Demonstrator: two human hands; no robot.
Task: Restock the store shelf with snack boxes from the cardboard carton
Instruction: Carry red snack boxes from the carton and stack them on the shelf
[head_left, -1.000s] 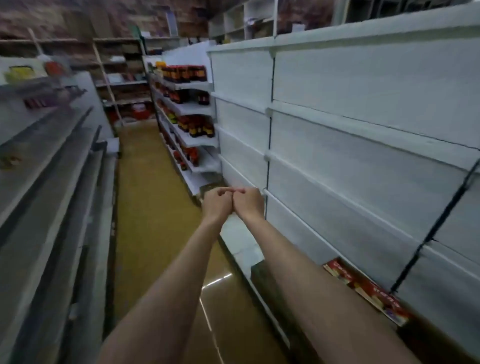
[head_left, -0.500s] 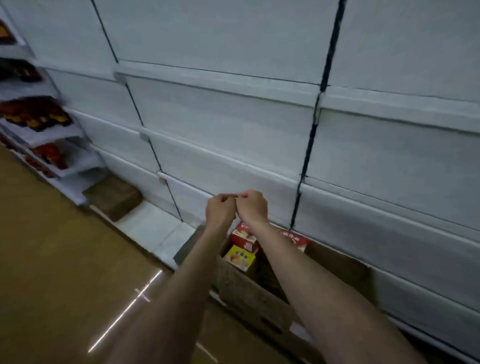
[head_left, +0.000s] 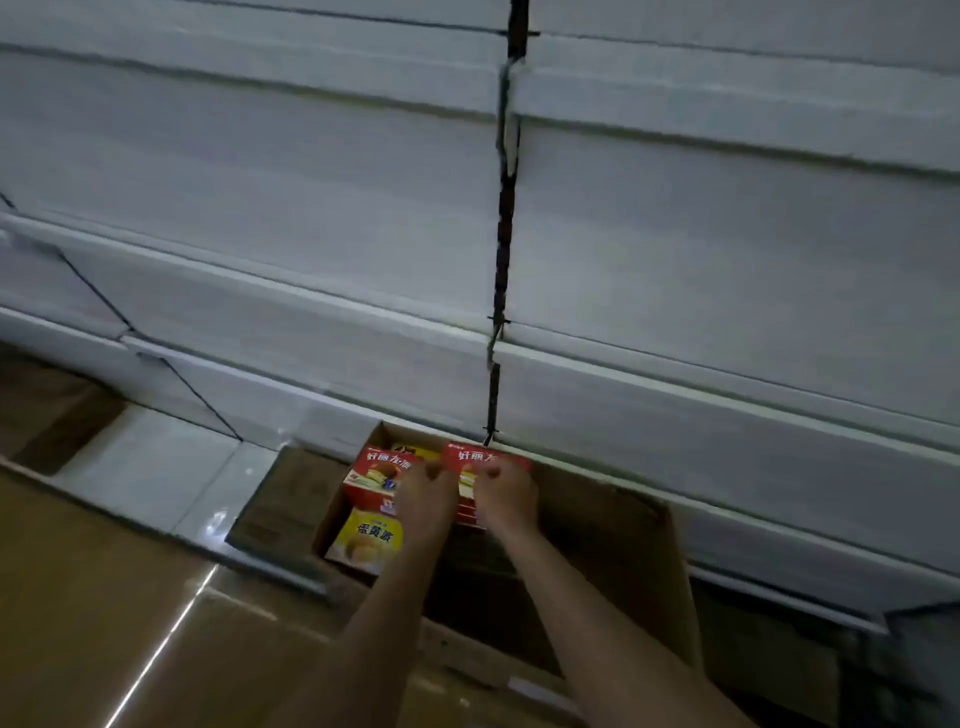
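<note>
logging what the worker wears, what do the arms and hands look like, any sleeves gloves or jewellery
Both forearms are bare as far as the frame shows; no sleeve edge is visible. The left hand and right hand are bare, without gloves. No watch or wristband shows; rings are too blurred to judge.

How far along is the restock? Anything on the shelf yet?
No boxes show on the white shelves. Both hands, left hand and right hand, are fisted over the carton; no grip yet. Red boxes and a yellow box remain inside.
</note>
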